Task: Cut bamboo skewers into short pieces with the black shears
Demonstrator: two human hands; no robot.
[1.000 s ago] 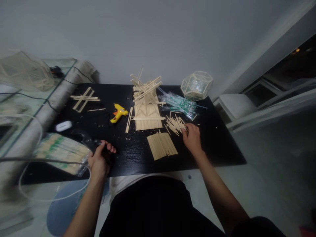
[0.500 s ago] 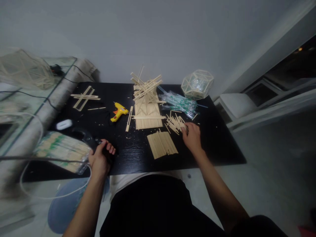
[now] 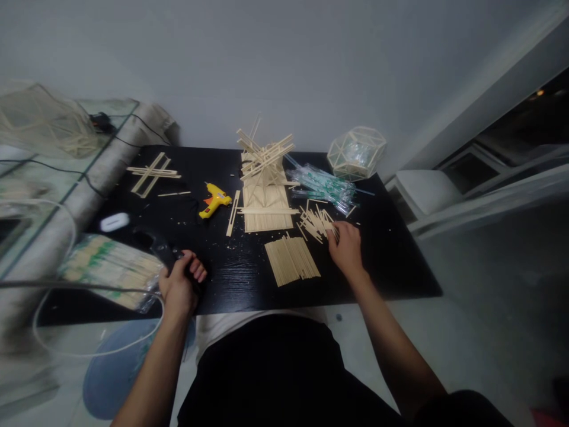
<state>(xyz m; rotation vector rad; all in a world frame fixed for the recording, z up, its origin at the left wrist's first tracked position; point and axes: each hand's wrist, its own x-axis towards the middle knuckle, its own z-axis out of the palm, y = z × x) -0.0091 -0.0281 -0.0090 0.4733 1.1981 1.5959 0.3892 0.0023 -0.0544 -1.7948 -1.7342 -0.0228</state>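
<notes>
My left hand point(image 3: 180, 281) is closed around a black curved tool point(image 3: 162, 248) near the front left of the table; its exact kind is too dark to make out. At the right edge of a loose heap of short wooden sticks point(image 3: 316, 224), my right hand point(image 3: 347, 246) has its fingers curled on the stick ends, with the fingertips partly hidden. A row of wooden sticks point(image 3: 292, 260) lies side by side just left of that hand. Behind it stands a windmill-like model point(image 3: 268, 207) of sticks with crossed blades. A yellow glue gun point(image 3: 216, 200) lies left of the model.
Crossed stick frames point(image 3: 153, 174) lie at the back left of the black table point(image 3: 240, 279). Packaged sticks point(image 3: 115, 270) and a white case point(image 3: 114, 222) are at left. Clear plastic wrappers point(image 3: 326, 185) and a polyhedron frame point(image 3: 357, 153) are at back right. A blue stool point(image 3: 111, 376) stands below.
The view has shifted very slightly. Both hands stay in nearly the same places, the left on the black tool and the right at the stick heap.
</notes>
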